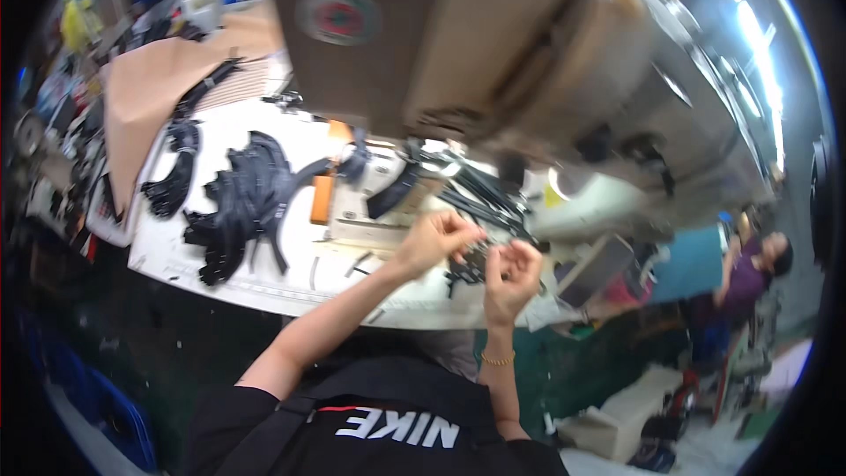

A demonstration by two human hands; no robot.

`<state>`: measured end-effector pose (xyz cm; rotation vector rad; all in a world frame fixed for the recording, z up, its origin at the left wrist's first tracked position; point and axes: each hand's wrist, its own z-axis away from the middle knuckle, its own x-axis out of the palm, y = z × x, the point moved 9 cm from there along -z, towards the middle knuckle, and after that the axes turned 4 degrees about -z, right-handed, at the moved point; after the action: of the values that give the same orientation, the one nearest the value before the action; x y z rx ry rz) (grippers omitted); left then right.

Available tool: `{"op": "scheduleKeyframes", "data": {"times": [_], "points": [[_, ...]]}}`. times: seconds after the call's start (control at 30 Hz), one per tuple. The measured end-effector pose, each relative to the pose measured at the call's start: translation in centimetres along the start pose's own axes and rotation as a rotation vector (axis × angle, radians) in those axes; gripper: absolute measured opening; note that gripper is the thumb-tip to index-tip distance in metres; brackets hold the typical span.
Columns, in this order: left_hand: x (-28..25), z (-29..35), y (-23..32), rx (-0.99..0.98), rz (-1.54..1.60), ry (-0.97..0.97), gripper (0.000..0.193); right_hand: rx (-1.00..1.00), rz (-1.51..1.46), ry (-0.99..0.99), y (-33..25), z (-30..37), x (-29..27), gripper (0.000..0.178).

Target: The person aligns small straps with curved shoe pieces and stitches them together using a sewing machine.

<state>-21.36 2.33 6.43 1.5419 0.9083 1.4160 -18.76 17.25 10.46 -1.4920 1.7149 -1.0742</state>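
Observation:
My left hand (438, 241) is raised over the front of the white worktable (344, 300), its thumb and forefinger pinched together. Just to its right, my right hand (513, 280) has its fingers curled in toward the thumb, with a gold bead bracelet at the wrist. What the fingertips hold, if anything, is too small and blurred to make out. Behind both hands lie loose black strips (489, 198) beside the metal bed of a large sewing machine (441, 44). A curved black piece (394, 192) rests on that bed. The hands are apart from each other.
The machine's bulky head overhangs the table's far side. A heap of black strips (238, 203) lies at left, with another black bundle (176, 167) near brown paper (150, 70). An orange block (322, 198) stands mid-table. Another person (753, 278) is at the far right.

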Motion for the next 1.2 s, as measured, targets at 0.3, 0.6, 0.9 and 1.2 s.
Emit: {"op": "scheduleKeyframes", "data": {"times": [0.3, 0.6, 0.9, 1.2], "points": [[-5.8, 8.4, 2.9, 0.014, -0.001, 0.169, 0.010, 0.041, -0.100, -0.389, -2.7, 4.0, 8.1, 0.030], [-7.5, 11.2, 2.3, -0.021, 0.017, 0.180, 0.018, 0.099, -0.158, -0.599, -3.4, 5.4, 10.6, 0.028], [-6.3, 12.0, -2.9, -0.309, 0.576, 0.004, 0.017, -0.228, -0.044, -0.631, -6.5, 5.3, 11.0, 0.030], [-1.6, 13.4, -2.6, -0.562, 1.118, -0.081, 0.015, -0.564, 0.187, -0.649, -8.4, 5.8, 11.0, 0.012]]}}
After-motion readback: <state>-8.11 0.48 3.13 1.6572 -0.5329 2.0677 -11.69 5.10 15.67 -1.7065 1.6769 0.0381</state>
